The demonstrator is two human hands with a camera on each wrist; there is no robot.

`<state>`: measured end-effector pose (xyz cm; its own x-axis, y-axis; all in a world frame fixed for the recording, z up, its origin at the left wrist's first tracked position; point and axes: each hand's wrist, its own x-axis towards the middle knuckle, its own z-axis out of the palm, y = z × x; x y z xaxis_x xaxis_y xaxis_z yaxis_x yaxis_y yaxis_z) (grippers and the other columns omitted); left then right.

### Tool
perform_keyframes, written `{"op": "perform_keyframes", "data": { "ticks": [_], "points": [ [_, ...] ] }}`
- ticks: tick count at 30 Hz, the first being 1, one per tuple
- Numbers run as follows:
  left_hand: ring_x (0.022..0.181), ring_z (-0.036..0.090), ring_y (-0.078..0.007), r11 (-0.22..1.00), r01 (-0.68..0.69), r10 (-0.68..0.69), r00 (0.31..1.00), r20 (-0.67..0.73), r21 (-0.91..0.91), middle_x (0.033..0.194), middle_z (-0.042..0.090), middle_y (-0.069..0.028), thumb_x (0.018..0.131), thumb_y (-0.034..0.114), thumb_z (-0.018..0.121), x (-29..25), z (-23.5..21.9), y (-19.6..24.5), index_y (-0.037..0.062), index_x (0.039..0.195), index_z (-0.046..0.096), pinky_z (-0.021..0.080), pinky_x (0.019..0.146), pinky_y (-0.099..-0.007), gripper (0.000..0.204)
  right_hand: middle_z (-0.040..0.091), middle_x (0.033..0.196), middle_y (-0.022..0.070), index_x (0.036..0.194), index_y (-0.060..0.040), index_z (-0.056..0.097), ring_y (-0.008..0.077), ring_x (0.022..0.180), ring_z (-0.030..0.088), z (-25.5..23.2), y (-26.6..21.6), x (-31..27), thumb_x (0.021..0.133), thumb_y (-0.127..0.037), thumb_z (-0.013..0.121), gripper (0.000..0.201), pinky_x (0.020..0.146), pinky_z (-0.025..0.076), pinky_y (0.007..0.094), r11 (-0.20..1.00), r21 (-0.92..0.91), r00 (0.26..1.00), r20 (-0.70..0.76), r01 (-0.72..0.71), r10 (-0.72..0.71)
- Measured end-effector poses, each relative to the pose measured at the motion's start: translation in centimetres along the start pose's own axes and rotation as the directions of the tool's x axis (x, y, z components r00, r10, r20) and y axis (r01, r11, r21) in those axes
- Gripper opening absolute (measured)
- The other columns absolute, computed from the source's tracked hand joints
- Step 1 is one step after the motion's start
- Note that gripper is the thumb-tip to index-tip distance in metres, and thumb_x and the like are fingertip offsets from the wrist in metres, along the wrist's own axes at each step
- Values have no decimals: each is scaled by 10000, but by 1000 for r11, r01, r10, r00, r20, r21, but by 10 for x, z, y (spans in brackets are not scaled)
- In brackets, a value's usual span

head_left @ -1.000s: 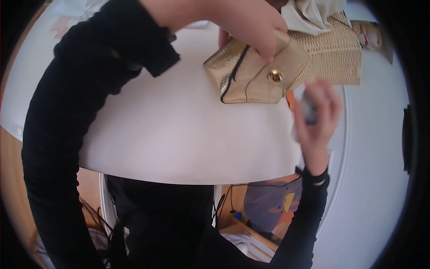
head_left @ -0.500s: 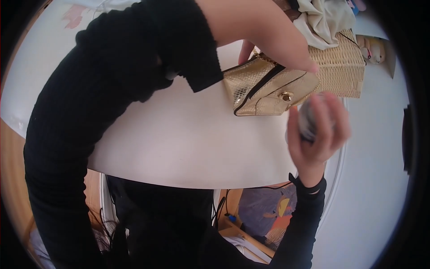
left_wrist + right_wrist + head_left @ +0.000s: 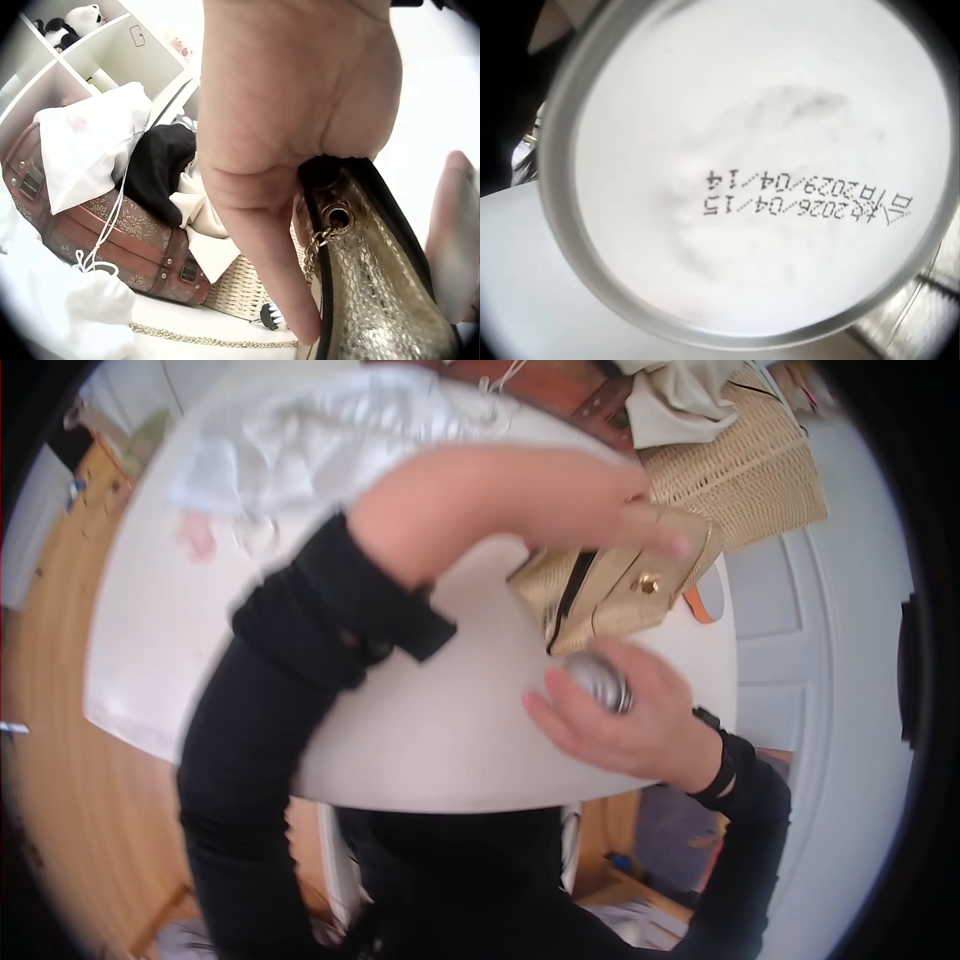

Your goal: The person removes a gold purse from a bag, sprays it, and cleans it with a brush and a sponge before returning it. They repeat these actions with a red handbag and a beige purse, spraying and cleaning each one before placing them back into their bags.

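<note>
A gold snake-textured handbag [image 3: 625, 595] with a round clasp stands on the white table [image 3: 440, 730]. My left hand [image 3: 540, 495] grips its top from above; in the left wrist view the left hand [image 3: 292, 112] holds the bag [image 3: 375, 277] by its upper edge beside a chain ring. My right hand [image 3: 640, 720], just in front of the bag, holds a silver can [image 3: 600, 682] with fingers around it. The can's round base [image 3: 757, 165], printed with dates, fills most of the right wrist view and hides the fingers there.
A woven straw bag [image 3: 760, 470] with cream cloth [image 3: 685, 400] is behind the handbag. White fabric [image 3: 310, 435] lies at the back left. A brown patterned case [image 3: 135, 240] and a gold chain [image 3: 210, 341] are beyond the left hand. An orange-edged item [image 3: 702, 605] lies at right.
The can in my right hand has moved left, to the front of the handbag. My left hand still grips the bag. The head view has shifted, showing more of the table's left side.
</note>
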<state>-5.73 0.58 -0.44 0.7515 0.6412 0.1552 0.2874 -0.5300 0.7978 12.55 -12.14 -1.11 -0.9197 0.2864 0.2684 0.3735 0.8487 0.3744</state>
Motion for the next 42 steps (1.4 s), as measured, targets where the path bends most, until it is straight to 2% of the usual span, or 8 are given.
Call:
{"op": "perform_keyframes", "data": {
  "ticks": [8, 16, 19, 20, 23, 28, 33, 42],
  "points": [
    [967, 649, -289, 999, -11, 18, 980, 196, -34, 1001, 699, -126, 771, 72, 736, -16, -26, 20, 41, 1120, 657, 501, 876, -353, 359, 595, 1062, 26, 977, -153, 703, 322, 894, 607, -34, 36, -104, 571, -62, 734, 418, 613, 556, 350, 889, -45, 888, -94, -456, 451],
    [1135, 568, -325, 850, -424, 442, 897, 15, 313, 1049, 665, -91, 672, -160, 575, 33, 15, 17, 68, 876, 711, 456, 948, -384, 335, 568, 1080, -41, 1041, -221, 666, 252, 951, 599, -40, 3, -125, 696, -108, 689, 364, 640, 533, 266, 945, 103, 876, -356, -310, 326],
    [1164, 554, -324, 888, -272, 380, 888, -258, 370, 1232, 590, -123, 705, -142, 596, 43, 39, 26, 83, 986, 686, 438, 980, -382, 371, 557, 1071, -84, 1051, -237, 642, 207, 959, 593, -22, 0, -110, 754, -148, 666, 311, 647, 516, 232, 957, 92, 869, -402, -276, 289],
    [1177, 547, -325, 870, -237, 354, 910, -214, 432, 1355, 504, -152, 766, -100, 618, 39, 35, 28, 109, 1264, 582, 424, 995, -364, 541, 553, 1068, -96, 1047, -241, 635, 197, 960, 589, -20, 0, -107, 762, -156, 663, 299, 646, 512, 225, 961, 90, 874, -399, -263, 276],
    [1182, 540, -316, 921, 147, -172, 984, -38, -360, 1345, 493, -192, 814, 32, 678, 9, 31, 66, 91, 1473, 362, 445, 958, -352, 733, 542, 1070, -121, 1026, -243, 621, 186, 960, 580, -14, 0, -96, 770, -170, 664, 269, 620, 496, 213, 960, 114, 851, -443, -257, 280],
    [1043, 618, -286, 966, 204, -240, 938, 252, 161, 1241, 566, -207, 816, 146, 696, -24, 34, 95, 78, 1555, 141, 507, 842, -360, 927, 558, 1154, -86, 1082, -265, 635, 223, 937, 615, 5, 34, -72, 759, -127, 701, 358, 649, 533, 259, 949, 61, 732, -622, -309, 278],
    [943, 642, -230, 962, 259, -244, 956, 162, -79, 1166, 626, -161, 801, 3, 641, -31, 10, 77, 146, 1563, 151, 544, 716, -333, 916, 556, 1151, -90, 1049, -259, 635, 242, 930, 612, 13, 32, -56, 743, -153, 721, 335, 635, 534, 265, 953, 39, 776, -570, -300, 268],
    [1038, 614, -153, 962, 240, -243, 970, 11, 132, 1232, 613, -106, 851, -19, 575, -23, -6, 57, 56, 1469, 390, 479, 745, -230, 650, 531, 1105, -108, 1028, -256, 621, 215, 886, 587, 14, -2, -57, 744, -199, 725, 307, 587, 491, 258, 944, 170, 838, -434, -284, 330]
  ]
}}
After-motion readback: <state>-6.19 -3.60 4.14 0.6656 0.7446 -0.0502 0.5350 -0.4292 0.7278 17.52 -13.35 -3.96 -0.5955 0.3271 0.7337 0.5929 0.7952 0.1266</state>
